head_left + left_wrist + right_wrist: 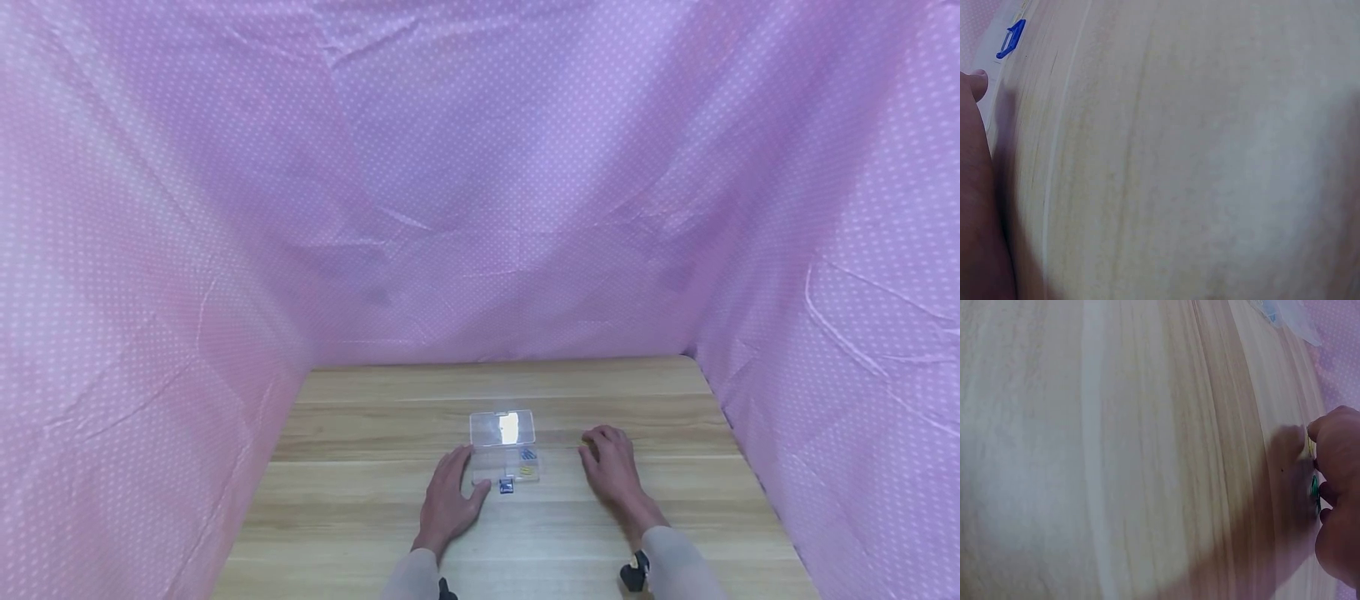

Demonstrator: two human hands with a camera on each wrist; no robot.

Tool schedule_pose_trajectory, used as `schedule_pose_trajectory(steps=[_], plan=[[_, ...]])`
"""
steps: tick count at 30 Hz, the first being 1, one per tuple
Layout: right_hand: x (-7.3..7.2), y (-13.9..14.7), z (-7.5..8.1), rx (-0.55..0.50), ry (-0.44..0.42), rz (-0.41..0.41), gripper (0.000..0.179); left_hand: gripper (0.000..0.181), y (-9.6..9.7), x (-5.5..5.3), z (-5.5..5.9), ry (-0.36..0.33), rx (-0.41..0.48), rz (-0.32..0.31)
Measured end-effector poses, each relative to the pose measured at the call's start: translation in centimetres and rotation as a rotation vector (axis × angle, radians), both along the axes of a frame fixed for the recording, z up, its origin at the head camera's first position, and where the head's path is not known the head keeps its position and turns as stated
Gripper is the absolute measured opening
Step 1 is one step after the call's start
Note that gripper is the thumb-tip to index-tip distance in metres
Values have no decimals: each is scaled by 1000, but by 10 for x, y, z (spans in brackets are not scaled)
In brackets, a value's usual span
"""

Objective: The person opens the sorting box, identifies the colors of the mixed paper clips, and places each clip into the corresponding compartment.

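A clear plastic box (489, 463) lies on the table with its lid (491, 428) folded back. It has a blue latch (507, 486) at the front. Blue paper clips (528, 454) and yellow paper clips (527, 471) lie in its right-hand compartments. My left hand (450, 498) holds the box's left end, thumb at the front edge and fingers near the hinge. Right of the box, my right hand (611, 468) is low over the table. Its thumb and finger pinch a thin yellow paper clip (1310, 442), with a green paper clip (1314, 487) beside the other fingertips.
The wooden table (360, 467) runs back to a pink dotted cloth (480, 250), which also hangs along both sides. Black wrist straps (635, 573) show at the cuffs.
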State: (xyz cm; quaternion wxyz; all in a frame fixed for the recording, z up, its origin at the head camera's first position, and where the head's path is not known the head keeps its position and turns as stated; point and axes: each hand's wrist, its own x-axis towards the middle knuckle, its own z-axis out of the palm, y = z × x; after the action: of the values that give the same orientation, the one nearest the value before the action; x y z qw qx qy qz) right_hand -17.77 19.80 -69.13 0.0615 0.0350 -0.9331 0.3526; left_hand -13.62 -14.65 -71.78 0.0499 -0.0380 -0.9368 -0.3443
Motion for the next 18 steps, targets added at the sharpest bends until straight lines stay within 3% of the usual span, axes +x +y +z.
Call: schedule_pose_trajectory(steps=[18], plan=[[-9,-2,-3,-2,9,-34,9,74,0,1,0,25,-26,-5]])
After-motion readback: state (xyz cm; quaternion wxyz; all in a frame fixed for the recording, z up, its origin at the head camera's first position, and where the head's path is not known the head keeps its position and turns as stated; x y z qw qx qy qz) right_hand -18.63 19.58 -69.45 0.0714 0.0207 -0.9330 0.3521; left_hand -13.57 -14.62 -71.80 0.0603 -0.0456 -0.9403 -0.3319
